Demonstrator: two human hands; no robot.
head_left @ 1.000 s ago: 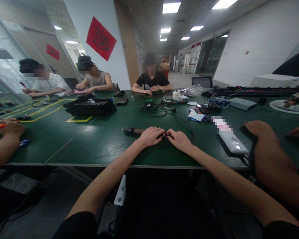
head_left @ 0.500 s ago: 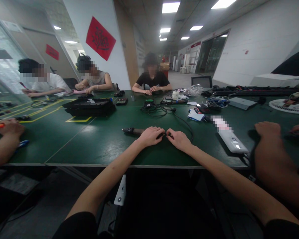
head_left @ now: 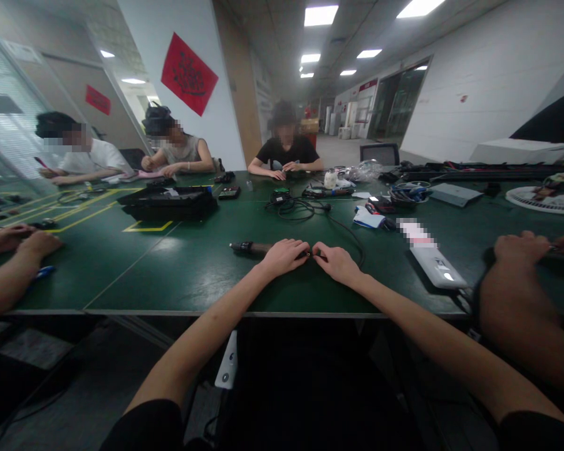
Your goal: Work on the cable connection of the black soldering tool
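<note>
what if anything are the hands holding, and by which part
The left hand holds the dark tool by its rear end; whether the right hand holds anything cannot be told.

Left hand point(head_left: 287, 257) wraps rear of tool point(head_left: 249, 248), right hand point(head_left: 337, 263) bunched just beside, cable point(head_left: 357, 241) curving beyond on table point(head_left: 207, 282), black tray point(head_left: 173, 207) farther left.

Table point(head_left: 207, 282) spans mid-frame. On it, frame centre: left hand point(head_left: 287, 257) beside right hand point(head_left: 337, 262); tool point(head_left: 244, 247) left of, partly behind, left hand. Cable point(head_left: 297, 218) behind hands; tray point(head_left: 169, 210) centre-left.
</note>
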